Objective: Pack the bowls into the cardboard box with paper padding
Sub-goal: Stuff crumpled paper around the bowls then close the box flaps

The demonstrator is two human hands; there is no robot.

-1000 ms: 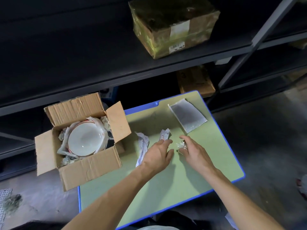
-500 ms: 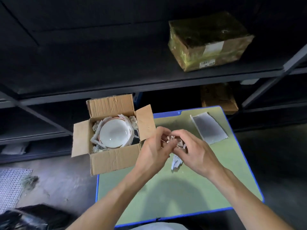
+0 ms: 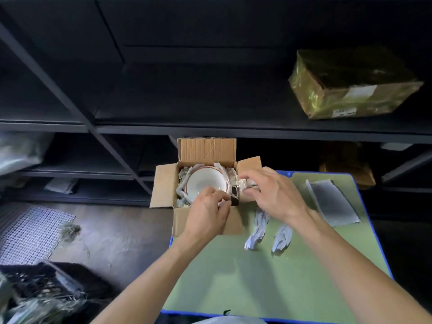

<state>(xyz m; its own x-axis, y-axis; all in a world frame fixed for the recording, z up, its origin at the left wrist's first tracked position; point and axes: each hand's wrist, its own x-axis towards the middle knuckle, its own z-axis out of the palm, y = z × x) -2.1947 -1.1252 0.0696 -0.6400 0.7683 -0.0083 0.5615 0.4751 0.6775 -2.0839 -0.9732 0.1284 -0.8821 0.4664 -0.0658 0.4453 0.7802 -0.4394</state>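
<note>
the cardboard box (image 3: 205,150) is set open at the far left corner of the green table (image 3: 280,288), all four flaps turned out, and a white bowl (image 3: 205,183) with a reddish rim is already seated upright inside it. whether further bowls are nested beneath it cannot be told, and no bowl is seen outside the box. crumpled paper padding (image 3: 183,178) is packed along the left, far and right sides of the bowl, while a dark gap (image 3: 235,195) is left at the near right corner, so the padding is judged to be mostly but not wholly done. the left hand (image 3: 205,211) is held over that near edge with its fingers curled and thumb and forefinger drawn together just beside the bowl's rim; whether paper is pinched there cannot be told. the right hand (image 3: 278,197) is held above the right flap, its fingers bent loosely round a small crumpled wad (image 3: 244,183) poised beside the gap. two twisted paper pieces (image 3: 256,230) lie unused on the table near the box, and a grey sheet (image 3: 332,202) lies flat farther right. filling the corner, covering the top of the bowl and closing the flaps are judged to be left.
</note>
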